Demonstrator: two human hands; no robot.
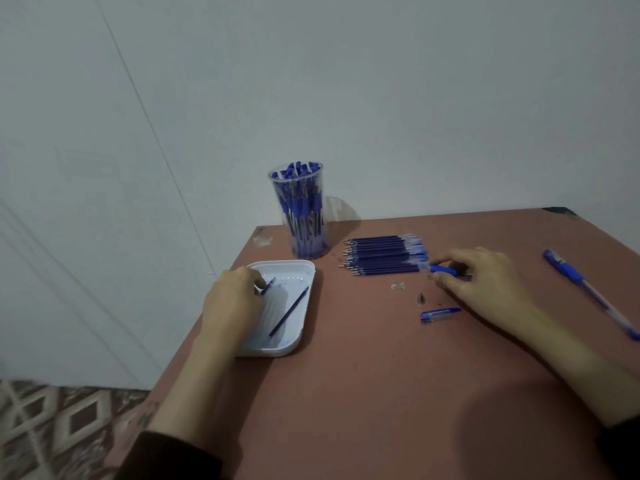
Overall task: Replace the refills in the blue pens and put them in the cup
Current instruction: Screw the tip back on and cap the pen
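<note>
A clear cup (304,216) packed with several blue pens stands at the table's far left corner. To its right lies a row of blue refills (384,255). My left hand (232,299) hovers over the white tray (294,344) and pinches a short used refill (268,285); another used refill (289,310) lies in the tray. My right hand (485,275) grips a blue pen barrel (443,270) beside the refill row. In front of that hand a blue pen cap (439,314) and a small metal tip (421,298) lie on the table.
A whole blue pen (588,289) lies near the right edge of the reddish-brown table (381,393). Small scraps (398,286) sit beneath the refill row. A pale wall stands behind the table, and patterned floor (52,427) shows at lower left.
</note>
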